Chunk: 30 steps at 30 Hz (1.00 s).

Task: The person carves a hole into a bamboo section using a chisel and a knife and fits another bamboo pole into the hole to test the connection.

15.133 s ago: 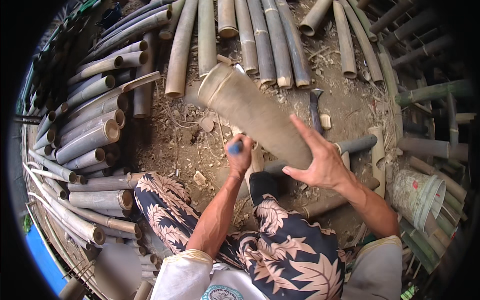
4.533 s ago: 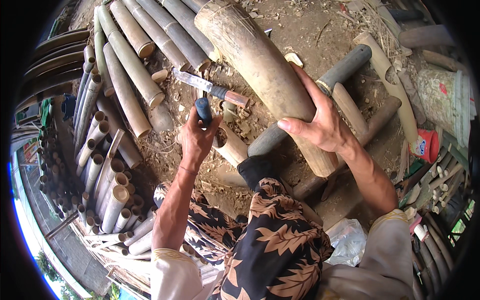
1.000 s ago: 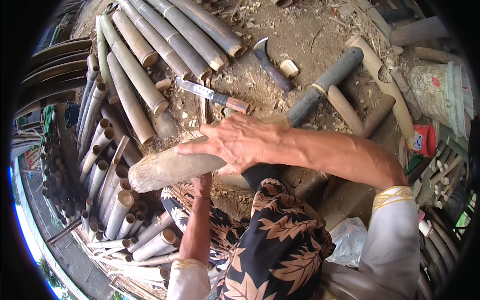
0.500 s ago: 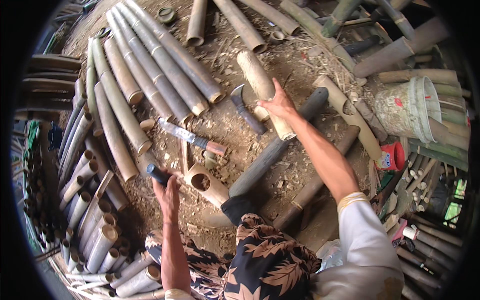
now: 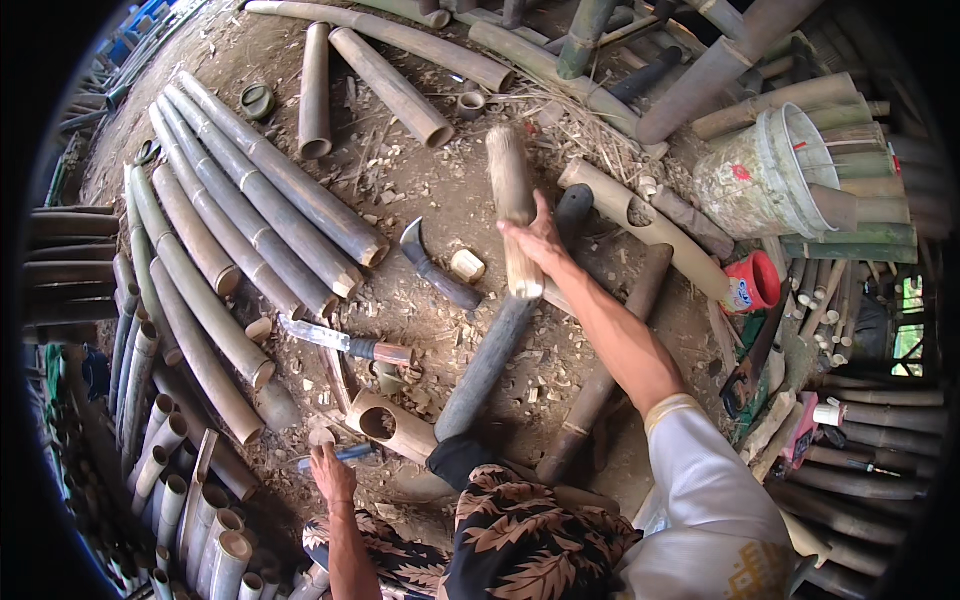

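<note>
My right hand point(image 5: 538, 240) grips a pale wooden mallet point(image 5: 509, 178) around its narrower part, the thick head pointing away from me. My left hand point(image 5: 334, 476) is low over the ground, its fingers closed on a small round pale piece point(image 5: 321, 437), perhaps a bamboo cut-out. Just beside it a blue-handled tool point(image 5: 345, 455) lies on the ground, partly behind my fingers. Close by, a bamboo section point(image 5: 408, 433) with an oval hole rests against a dark bamboo pole point(image 5: 490, 358). A knife point(image 5: 345, 343) and a curved sickle point(image 5: 436, 268) lie ahead.
Long bamboo poles point(image 5: 262, 205) fan out at the left, above a stack of upright bamboo tubes point(image 5: 232, 555). Another holed bamboo section point(image 5: 648, 222) is at the right, near a white bucket point(image 5: 742, 172) and a red container point(image 5: 757, 281). Wood chips litter the dirt floor.
My left hand has put the blue-handled tool down on the ground and now holds a small round piece. My right hand still holds the mallet. The view has shifted.
</note>
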Motion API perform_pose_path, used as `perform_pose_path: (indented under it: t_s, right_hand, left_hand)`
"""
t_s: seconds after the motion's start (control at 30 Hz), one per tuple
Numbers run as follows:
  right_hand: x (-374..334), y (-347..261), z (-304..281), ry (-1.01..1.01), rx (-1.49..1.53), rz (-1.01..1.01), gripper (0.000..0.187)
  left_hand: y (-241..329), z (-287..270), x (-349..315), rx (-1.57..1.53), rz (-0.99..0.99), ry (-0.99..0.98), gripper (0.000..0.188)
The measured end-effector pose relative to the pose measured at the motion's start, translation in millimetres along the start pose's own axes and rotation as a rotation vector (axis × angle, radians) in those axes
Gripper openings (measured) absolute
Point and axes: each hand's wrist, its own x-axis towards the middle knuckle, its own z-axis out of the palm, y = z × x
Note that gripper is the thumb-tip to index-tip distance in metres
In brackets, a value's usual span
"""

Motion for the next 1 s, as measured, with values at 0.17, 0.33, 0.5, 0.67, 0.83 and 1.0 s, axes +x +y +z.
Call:
perform_pose_path:
  t_s: [0.17, 0.33, 0.5, 0.67, 0.83, 1.0]
  right_hand:
    - [15.9, 13.9, 12.1, 0.181, -0.246, -0.395, 0.084]
    - [-148.0, 9.5, 24.1, -0.048, -0.222, -0.592, 0.061]
    - [-329.1, 116.8, -88.4, 0.100, -0.416, -0.319, 0.053]
    - [-526.6, 200.8, -180.1, -0.385, -0.716, 0.014, 0.072]
    - [-583.7, 241.1, -144.3, -0.274, -0.759, 0.036, 0.100]
    - [-582.9, 242.1, -134.2, -0.177, -0.806, 0.228, 0.100]
  left_hand:
    - [54.6, 7.2, -5.4, -0.486, -0.142, 0.137, 0.035]
    - [81.6, 28.2, -61.6, -0.965, -0.313, -0.114, 0.047]
    - [124.6, 1.4, -81.4, -1.303, -0.443, -0.687, 0.060]
    - [112.7, 29.1, -84.9, -1.469, -0.536, -0.626, 0.064]
    - [109.2, 43.2, -95.9, -1.556, -0.510, -0.544, 0.073]
    - [142.2, 26.0, -121.4, -1.557, -0.491, -0.570, 0.077]
